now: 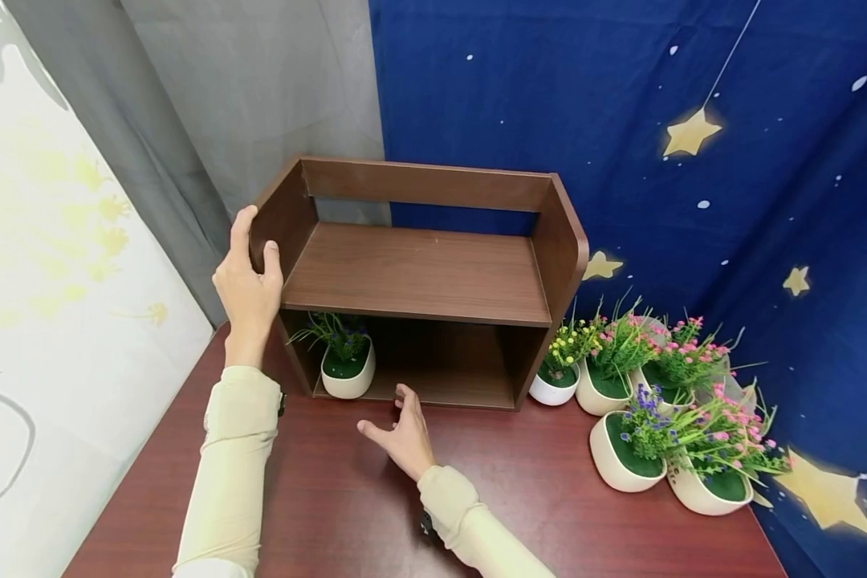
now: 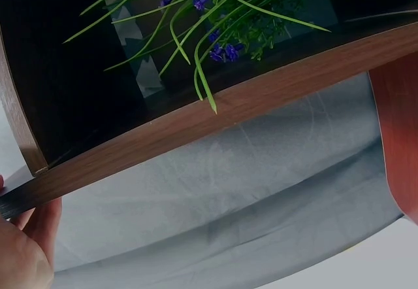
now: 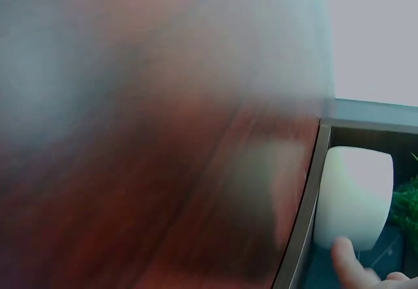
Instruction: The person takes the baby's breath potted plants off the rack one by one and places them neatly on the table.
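A brown two-tier wooden shelf stands on the table. My left hand grips the front edge of its left side panel, thumb inside and fingers outside; the left wrist view shows the hand around the panel. In the lower compartment, at the left, sits a white pot of grass with small purple flowers. Just right of that pot, my right hand is held in front of the compartment, thumb and fingers spread, holding nothing. In the right wrist view its thumb overlaps the white pot.
Right of the shelf stand several white pots with yellow, pink and purple flowers, among them a purple-flowered pot near the front. The dark red table runs under everything. Behind hang a grey curtain and a blue starry curtain.
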Tool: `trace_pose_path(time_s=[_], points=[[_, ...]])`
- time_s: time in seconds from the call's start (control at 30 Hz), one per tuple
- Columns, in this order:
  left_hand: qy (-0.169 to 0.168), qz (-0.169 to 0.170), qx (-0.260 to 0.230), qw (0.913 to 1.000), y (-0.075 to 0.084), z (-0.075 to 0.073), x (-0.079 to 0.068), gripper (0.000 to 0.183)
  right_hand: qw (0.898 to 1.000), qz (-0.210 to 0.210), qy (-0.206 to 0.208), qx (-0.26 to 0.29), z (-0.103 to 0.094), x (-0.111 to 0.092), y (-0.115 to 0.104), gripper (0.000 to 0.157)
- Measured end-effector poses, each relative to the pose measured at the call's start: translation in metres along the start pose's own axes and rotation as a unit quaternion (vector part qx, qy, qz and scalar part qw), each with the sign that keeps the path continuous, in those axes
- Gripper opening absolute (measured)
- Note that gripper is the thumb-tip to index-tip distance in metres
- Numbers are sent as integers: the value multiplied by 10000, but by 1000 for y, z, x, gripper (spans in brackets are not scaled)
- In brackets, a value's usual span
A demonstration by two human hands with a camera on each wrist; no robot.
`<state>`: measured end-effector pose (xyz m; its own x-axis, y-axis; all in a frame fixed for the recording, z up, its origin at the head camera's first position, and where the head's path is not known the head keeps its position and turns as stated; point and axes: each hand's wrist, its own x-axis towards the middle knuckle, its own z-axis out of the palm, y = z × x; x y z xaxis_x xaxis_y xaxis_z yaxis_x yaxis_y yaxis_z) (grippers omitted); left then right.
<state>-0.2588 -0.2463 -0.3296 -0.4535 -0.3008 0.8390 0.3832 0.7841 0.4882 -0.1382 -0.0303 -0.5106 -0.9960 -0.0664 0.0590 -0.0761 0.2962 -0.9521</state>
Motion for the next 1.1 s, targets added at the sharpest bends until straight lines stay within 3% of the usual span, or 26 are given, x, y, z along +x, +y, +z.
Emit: trace_pose_path(time_s=[0.13, 0.4, 0.77, 1.1], points=[[1, 1, 29, 10000, -1, -3, -2, 43, 9995, 86, 78, -300, 16, 8, -4, 91], [29, 105, -22, 9999, 2, -5, -2, 44, 9998, 203, 14, -74, 36, 22, -14, 93], [-74, 55, -73, 9999, 6, -4, 1, 44, 9992, 188, 301, -175, 53, 34, -13, 91], [80, 105, -15, 9999, 2, -2, 0, 43, 9909, 98, 1217, -567, 72, 53, -21, 94]])
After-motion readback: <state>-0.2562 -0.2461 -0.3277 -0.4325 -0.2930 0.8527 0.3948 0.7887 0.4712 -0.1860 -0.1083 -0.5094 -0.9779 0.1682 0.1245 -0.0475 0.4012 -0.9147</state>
